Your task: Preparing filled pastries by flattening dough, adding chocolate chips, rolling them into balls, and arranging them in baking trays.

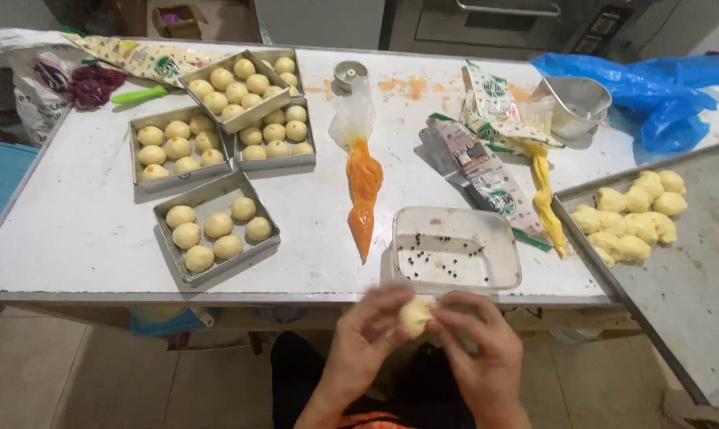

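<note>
White worktable (pixel 81 230) fills the view; below its near edge a pale dough ball (pixel 415 315) is pinched between the curled left hand (pixel 365 338) and right hand (pixel 480 345), fingers closed around it.

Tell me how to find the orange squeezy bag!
Look at the white table, right in its middle. The piping bag lies there between the tins of dough balls and the clear plastic tub. It alone is filled bright orange; the other bag holds yellow.

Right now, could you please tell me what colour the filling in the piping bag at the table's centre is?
Orange: the piping bag shows it best in the head view.
</note>
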